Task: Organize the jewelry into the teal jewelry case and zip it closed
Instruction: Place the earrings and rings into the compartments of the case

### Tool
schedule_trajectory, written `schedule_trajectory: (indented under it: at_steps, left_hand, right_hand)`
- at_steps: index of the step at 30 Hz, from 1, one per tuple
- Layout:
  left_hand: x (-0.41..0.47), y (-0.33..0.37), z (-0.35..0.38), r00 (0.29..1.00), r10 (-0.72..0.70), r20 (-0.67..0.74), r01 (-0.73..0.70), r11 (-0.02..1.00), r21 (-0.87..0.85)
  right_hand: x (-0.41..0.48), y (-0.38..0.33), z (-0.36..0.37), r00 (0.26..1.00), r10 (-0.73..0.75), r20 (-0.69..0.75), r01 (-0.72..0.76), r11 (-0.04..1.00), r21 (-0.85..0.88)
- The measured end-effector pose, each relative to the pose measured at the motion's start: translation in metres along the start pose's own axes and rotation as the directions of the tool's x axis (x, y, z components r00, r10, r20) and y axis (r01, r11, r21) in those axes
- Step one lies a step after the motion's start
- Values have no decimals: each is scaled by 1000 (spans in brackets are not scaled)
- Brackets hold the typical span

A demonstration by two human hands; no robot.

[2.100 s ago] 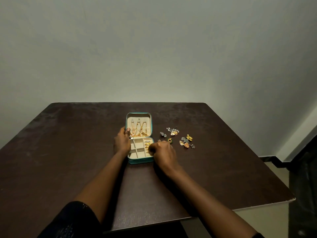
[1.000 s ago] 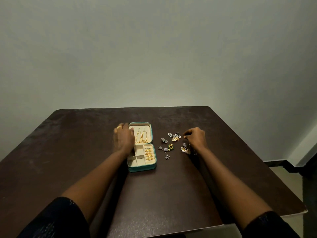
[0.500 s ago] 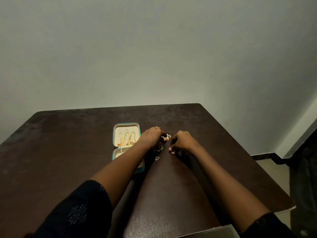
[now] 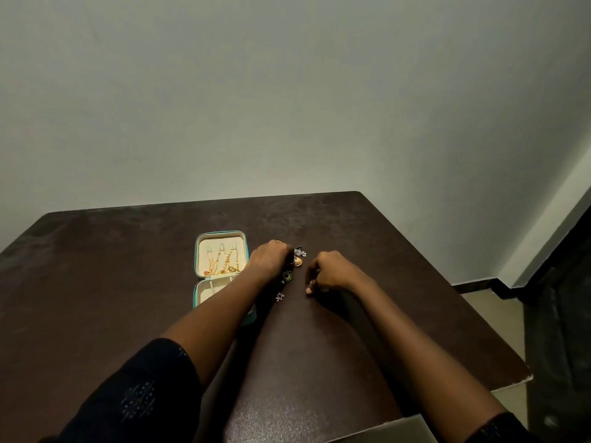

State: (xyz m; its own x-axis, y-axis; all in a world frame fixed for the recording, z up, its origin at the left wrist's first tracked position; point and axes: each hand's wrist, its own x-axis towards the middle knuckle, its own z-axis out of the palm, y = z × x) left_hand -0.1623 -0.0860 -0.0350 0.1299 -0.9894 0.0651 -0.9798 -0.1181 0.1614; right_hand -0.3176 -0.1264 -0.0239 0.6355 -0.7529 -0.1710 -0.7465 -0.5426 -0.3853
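Teal jewelry case (image 4: pixel 206 254) lies open on the tabletop (image 4: pixel 96 282), with gold chains (image 4: pixel 222 266) hung in its lid. Left hand (image 4: pixel 270 259) is reached across it, fingers curled down among the loose earrings (image 4: pixel 298 257); whether anything is grasped cannot be told. Right hand (image 4: pixel 331 271) is set just beside, fingers curled onto the tabletop; a grasp cannot be told there either.

The jewelry case (image 4: pixel 220 233) is teal with a cream lining, and its chains (image 4: pixel 224 266) are gold. The bench (image 4: pixel 96 282) is dark brown and faintly mottled. One earring (image 4: pixel 299 251) is silver, another (image 4: pixel 298 262) gold. The sleeve (image 4: pixel 137 401) is black with pale dots.
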Motion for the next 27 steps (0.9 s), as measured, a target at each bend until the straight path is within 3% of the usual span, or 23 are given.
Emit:
schedule_trajectory:
  at_steps: [6,10,19,23,27]
  left_hand:
    - [-5,-1,-3,995,-73,-75,57,979,-195]
    - [-7,-4,-8,973,-196,-126,120,886,-447]
    - [-14,-16,-19,910,-413,-32,170,443,-880]
    - [-23,-11,-26,932,-357,60,124,160,-979]
    - [-35,-8,-27,950,-302,80,96,38,-995]
  right_hand:
    - [3,-1,11,998,-20,-58,19,1000,-11]
    - [3,-2,10,988,-40,-151,43,999,18]
    - [0,-3,8,978,-60,-200,79,993,84]
    - [-1,-8,8,938,-5,-346,78,977,196]
    - [-4,-13,10,904,112,-412,90,894,439]
